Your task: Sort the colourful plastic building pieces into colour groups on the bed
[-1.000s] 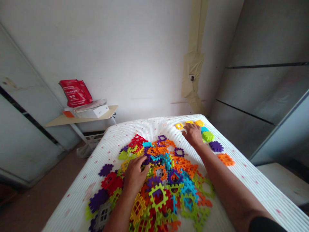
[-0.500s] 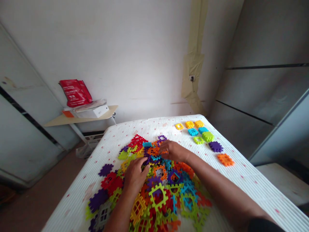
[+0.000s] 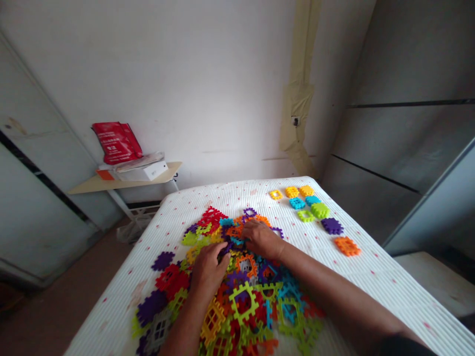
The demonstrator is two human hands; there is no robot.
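Note:
A heap of interlocking plastic building tiles [image 3: 244,302] in many colours covers the middle of the bed-like surface. My left hand [image 3: 207,269] rests at the heap's left side, thumb and fingers apart, close to a purple tile. My right hand [image 3: 262,239] reaches into the far part of the heap, its fingers curled down. Its fingertips are hidden, so what they hold cannot be made out. An orange window tile [image 3: 234,232] lies just left of those fingers. Nearer to me is an orange frame tile [image 3: 246,265], and below it a lime-green frame tile [image 3: 243,302].
Sorted tiles lie at the far right: a yellow stack [image 3: 307,191], a blue stack [image 3: 297,203], a green stack [image 3: 320,210], a purple stack [image 3: 332,226] and an orange stack [image 3: 347,245]. A side table [image 3: 87,186] with a red bag [image 3: 116,142] stands at the left wall.
My right hand has shifted slightly left and toward me over the heap, uncovering orange and purple tiles behind it. My left hand stays almost where it was.

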